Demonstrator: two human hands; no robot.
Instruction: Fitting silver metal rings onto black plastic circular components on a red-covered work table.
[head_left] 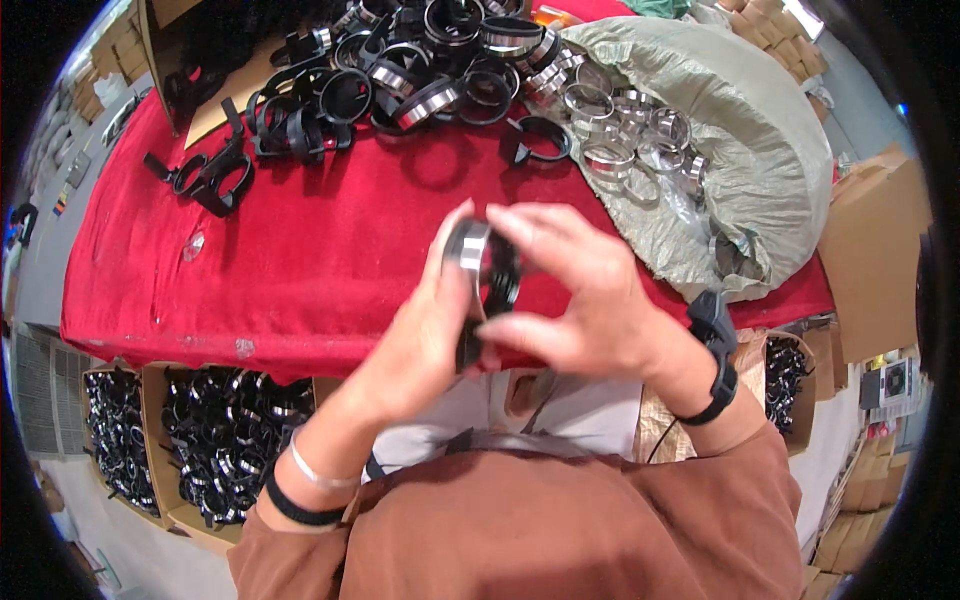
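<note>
At the dial's centre, clamping a black-and-silver ring (471,248) on edge in left hand (433,318), with right hand (600,285) curved about its other side, too blurred to tell if closed. Probably mid-adjustment, next calling for a steady left hold and careful right fingertips. Behind, red cloth (320,260), heaped with black rings (425,103) towards twelve; silver bands (608,158) on pale sack (760,130) towards two; filled box (155,430) at eight; cardboard (880,270) at three.

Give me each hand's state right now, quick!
Left hand: closed, holding a black-and-silver ring.
Right hand: curved at the same ring's right side; blur hides whether it grips.
</note>
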